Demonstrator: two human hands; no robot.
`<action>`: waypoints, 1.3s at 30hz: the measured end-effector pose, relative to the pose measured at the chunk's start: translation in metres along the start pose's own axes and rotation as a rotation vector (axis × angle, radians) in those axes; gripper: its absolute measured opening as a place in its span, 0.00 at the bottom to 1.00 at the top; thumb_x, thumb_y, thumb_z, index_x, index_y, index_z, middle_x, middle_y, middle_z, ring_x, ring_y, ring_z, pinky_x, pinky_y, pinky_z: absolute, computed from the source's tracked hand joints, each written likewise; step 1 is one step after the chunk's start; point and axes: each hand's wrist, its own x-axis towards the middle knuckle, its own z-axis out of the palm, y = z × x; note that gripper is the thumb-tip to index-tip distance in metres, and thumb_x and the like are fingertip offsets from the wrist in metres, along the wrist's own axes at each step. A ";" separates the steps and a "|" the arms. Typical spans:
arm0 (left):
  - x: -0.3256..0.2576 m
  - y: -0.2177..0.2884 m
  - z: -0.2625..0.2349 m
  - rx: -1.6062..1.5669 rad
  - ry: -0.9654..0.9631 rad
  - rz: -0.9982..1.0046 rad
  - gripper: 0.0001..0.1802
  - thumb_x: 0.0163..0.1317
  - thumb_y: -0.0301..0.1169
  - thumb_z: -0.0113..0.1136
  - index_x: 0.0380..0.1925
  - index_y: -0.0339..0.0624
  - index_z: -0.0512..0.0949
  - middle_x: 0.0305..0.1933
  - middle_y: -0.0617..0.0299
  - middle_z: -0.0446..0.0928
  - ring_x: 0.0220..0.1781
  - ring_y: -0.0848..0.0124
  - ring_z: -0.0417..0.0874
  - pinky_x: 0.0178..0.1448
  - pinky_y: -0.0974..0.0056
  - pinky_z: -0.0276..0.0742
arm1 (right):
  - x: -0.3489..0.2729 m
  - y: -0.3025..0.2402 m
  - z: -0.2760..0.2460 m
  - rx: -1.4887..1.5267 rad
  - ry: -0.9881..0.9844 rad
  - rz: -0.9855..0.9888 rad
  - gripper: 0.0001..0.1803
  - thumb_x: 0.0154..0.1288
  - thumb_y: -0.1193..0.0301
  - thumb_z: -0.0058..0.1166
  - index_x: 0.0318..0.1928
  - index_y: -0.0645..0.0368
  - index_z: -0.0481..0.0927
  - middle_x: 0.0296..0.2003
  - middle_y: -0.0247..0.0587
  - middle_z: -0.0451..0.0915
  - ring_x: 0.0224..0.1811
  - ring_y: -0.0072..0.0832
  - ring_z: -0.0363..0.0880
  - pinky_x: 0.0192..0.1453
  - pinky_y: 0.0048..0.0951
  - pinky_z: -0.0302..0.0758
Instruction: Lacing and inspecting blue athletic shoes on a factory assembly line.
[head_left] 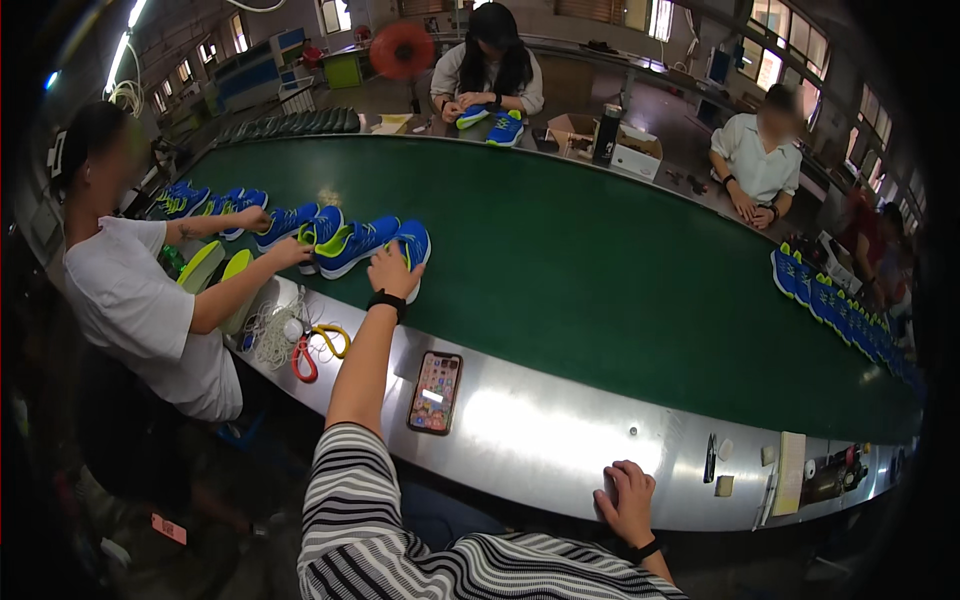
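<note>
Left hand (392,268) outstretched, fingers curled over heel of blue shoe (412,248) on green belt (600,270); shoe's long axis runs away from wearer. Right hand (628,500) well apart, resting loosely curled on metal ledge (540,430), holding nothing.

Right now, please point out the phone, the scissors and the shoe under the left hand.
phone (435,392), head view, middle of its screen.
scissors (305,358), head view, red handle.
shoe (413,243), head view, blue upper beside the left hand (392,270).

Dim hall lit by ceiling tubes and windows; glare on the metal ledge (540,425); fisheye edges dark and bent.
</note>
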 end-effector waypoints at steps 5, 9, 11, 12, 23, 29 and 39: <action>0.027 0.008 0.038 0.133 -0.210 -0.262 0.64 0.35 0.62 0.75 0.72 0.51 0.54 0.72 0.43 0.56 0.71 0.48 0.61 0.66 0.44 0.64 | 0.002 0.004 0.000 -0.028 -0.038 0.037 0.25 0.54 0.59 0.63 0.51 0.55 0.77 0.54 0.41 0.72 0.61 0.37 0.67 0.61 0.42 0.55; 0.050 -0.023 0.032 0.165 -0.191 -0.204 0.61 0.28 0.58 0.80 0.68 0.67 0.61 0.76 0.41 0.49 0.76 0.48 0.53 0.71 0.42 0.56 | 0.003 -0.003 -0.003 -0.042 -0.033 0.047 0.26 0.53 0.59 0.64 0.51 0.55 0.77 0.53 0.40 0.72 0.61 0.37 0.67 0.61 0.42 0.55; 0.052 -0.047 0.035 0.158 -0.236 -0.199 0.61 0.27 0.57 0.81 0.68 0.69 0.61 0.76 0.41 0.48 0.77 0.47 0.50 0.72 0.40 0.53 | 0.001 -0.003 -0.002 -0.051 -0.032 0.050 0.25 0.53 0.59 0.63 0.51 0.55 0.77 0.53 0.40 0.72 0.61 0.37 0.67 0.61 0.42 0.55; 0.056 -0.058 0.035 0.160 -0.267 -0.195 0.61 0.27 0.57 0.81 0.68 0.70 0.61 0.76 0.40 0.48 0.78 0.47 0.47 0.73 0.38 0.51 | 0.000 -0.005 -0.001 -0.058 -0.039 0.045 0.25 0.53 0.59 0.63 0.51 0.55 0.77 0.53 0.40 0.72 0.61 0.37 0.67 0.61 0.42 0.56; 0.030 -0.049 0.059 0.141 0.008 0.078 0.50 0.41 0.51 0.76 0.66 0.59 0.63 0.50 0.55 0.71 0.52 0.56 0.76 0.53 0.47 0.73 | 0.013 -0.005 -0.007 -0.060 -0.026 0.061 0.25 0.55 0.60 0.62 0.52 0.55 0.76 0.55 0.42 0.72 0.62 0.38 0.68 0.61 0.43 0.58; -0.007 0.014 -0.014 0.069 0.021 0.339 0.48 0.44 0.41 0.76 0.67 0.58 0.62 0.48 0.52 0.70 0.49 0.52 0.75 0.47 0.48 0.74 | 0.012 -0.002 -0.009 -0.006 -0.011 0.037 0.23 0.57 0.60 0.60 0.52 0.56 0.75 0.55 0.41 0.71 0.62 0.37 0.67 0.62 0.41 0.58; -0.250 0.148 -0.162 -0.975 -0.880 0.206 0.46 0.56 0.48 0.71 0.67 0.38 0.61 0.44 0.49 0.76 0.44 0.59 0.81 0.38 0.58 0.81 | -0.010 0.020 0.006 0.451 0.245 0.184 0.33 0.63 0.60 0.57 0.64 0.61 0.65 0.58 0.50 0.69 0.62 0.42 0.67 0.66 0.39 0.61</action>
